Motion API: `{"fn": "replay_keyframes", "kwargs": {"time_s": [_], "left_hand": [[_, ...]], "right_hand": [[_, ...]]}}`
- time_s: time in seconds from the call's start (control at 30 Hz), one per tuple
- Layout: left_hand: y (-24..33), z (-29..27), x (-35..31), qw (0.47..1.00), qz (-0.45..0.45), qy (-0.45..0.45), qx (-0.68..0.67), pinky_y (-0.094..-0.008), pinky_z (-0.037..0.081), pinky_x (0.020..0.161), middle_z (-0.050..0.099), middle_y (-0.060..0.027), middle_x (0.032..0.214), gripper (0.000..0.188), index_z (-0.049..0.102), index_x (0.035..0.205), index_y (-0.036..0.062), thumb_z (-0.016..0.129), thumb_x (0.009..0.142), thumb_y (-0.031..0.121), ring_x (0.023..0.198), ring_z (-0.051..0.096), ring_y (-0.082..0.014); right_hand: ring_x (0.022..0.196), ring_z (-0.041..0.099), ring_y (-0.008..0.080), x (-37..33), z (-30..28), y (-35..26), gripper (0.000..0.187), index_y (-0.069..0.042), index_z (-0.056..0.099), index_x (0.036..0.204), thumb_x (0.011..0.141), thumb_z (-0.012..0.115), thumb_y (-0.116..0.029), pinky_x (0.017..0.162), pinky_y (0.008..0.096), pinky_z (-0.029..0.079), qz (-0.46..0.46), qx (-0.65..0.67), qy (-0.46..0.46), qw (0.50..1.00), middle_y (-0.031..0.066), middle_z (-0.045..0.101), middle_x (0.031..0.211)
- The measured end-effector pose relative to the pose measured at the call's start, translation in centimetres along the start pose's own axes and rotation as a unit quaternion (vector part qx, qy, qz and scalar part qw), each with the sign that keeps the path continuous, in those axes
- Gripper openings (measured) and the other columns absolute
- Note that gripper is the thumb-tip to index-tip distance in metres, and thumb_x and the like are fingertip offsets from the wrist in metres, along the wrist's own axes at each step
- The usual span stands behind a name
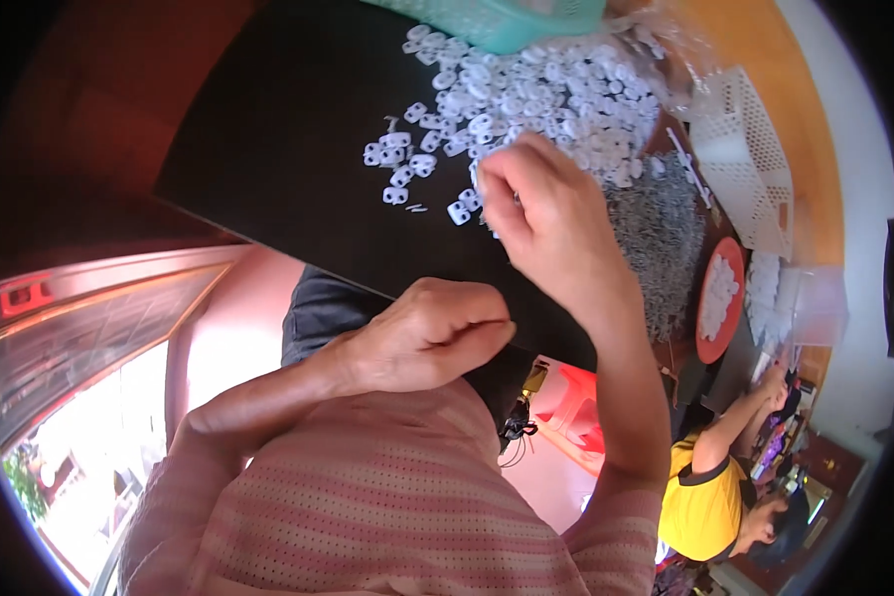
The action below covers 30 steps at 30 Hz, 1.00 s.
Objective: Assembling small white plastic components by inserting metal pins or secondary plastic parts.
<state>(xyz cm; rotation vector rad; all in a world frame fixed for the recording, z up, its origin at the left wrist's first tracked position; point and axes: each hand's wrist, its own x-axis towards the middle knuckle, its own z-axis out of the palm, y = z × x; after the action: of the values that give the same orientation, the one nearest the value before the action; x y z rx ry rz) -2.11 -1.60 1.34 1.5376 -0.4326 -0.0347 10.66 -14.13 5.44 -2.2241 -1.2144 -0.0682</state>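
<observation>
Head view: a heap of white two-hole clips (551,94) lies on the tabletop (278,129) — plenty seemingly left, none plainly finished — and below it the left hand (432,333) makes a fist, the right hand (546,214) curling at its near edge, any pinch too hidden to tell.

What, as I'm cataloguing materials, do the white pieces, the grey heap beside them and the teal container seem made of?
White pieces: probably moulded plastic, smooth and glossy, judging by repeated shapes and highlights. Grey heap: likely metal, dull silvery, from its thin, pin-like bits. Teal container: apparently plastic, softly shiny, given its even colour.
</observation>
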Motion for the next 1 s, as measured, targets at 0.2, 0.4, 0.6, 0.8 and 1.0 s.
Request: {"fn": "replay_keyframes", "kwargs": {"time_s": [0.2, 0.4, 0.6, 0.8, 1.0], "left_hand": [[2.2, -0.9, 0.1, 0.99, -0.12, 0.076, 0.007, -0.0309, 0.046, 0.058, 0.056, -0.01, 0.078, 0.005, 0.058, 0.093, -0.0019, 0.059, 0.091, 0.003, 0.065, 0.057, -0.0189], [1.1, -1.3, 0.6, 0.984, -0.019, 0.105, 0.14, -0.0328, 0.047, 0.058, 0.056, -0.0123, 0.079, 0.005, 0.057, 0.091, -0.0028, 0.06, 0.088, 0.001, 0.067, 0.059, -0.0251], [1.2, -1.0, 0.2, 0.978, -0.008, 0.146, 0.15, -0.0324, 0.049, 0.058, 0.058, -0.0132, 0.082, 0.008, 0.058, 0.093, -0.004, 0.06, 0.087, 0.001, 0.066, 0.06, -0.0234], [-0.1, -0.3, 0.2, 0.983, 0.049, 0.162, 0.073, -0.0306, 0.044, 0.053, 0.055, -0.01, 0.073, 0.007, 0.059, 0.091, -0.0021, 0.059, 0.084, -0.002, 0.06, 0.057, -0.0187], [0.4, -0.3, -0.8, 0.994, 0.018, 0.09, 0.057, -0.029, 0.043, 0.056, 0.057, -0.0092, 0.078, 0.006, 0.058, 0.089, -0.0017, 0.059, 0.085, -0.005, 0.064, 0.056, -0.0184]], "right_hand": [[0.062, 0.06, 0.0302, -5.0, -2.2, -2.5, 0.013, -0.006, 0.057, 0.089, 0.082, 0.066, -0.002, 0.053, 0.0389, 0.048, 0.051, 0.069, 0.03, 0.996, 0.0098, 0.055, 0.08], [0.06, 0.059, 0.0245, -6.1, -0.7, -3.7, 0.014, -0.007, 0.057, 0.094, 0.083, 0.067, -0.006, 0.049, 0.0354, 0.047, 0.022, 0.03, 0.074, 0.997, 0.0069, 0.053, 0.082], [0.064, 0.06, 0.0262, -7.0, 0.3, -4.6, 0.025, -0.006, 0.058, 0.106, 0.082, 0.066, -0.002, 0.052, 0.0364, 0.048, 0.024, 0.061, 0.099, 0.993, 0.0084, 0.055, 0.087], [0.066, 0.059, 0.0258, -7.8, -0.7, -5.0, 0.023, -0.001, 0.059, 0.109, 0.086, 0.062, 0.003, 0.057, 0.0345, 0.048, 0.04, 0.126, 0.102, 0.986, 0.0134, 0.057, 0.088], [0.056, 0.044, 0.0182, -7.9, -1.2, -4.3, 0.009, -0.001, 0.054, 0.09, 0.087, 0.063, 0.002, 0.05, 0.0296, 0.036, 0.092, 0.223, -0.016, 0.97, 0.0082, 0.047, 0.072]]}}
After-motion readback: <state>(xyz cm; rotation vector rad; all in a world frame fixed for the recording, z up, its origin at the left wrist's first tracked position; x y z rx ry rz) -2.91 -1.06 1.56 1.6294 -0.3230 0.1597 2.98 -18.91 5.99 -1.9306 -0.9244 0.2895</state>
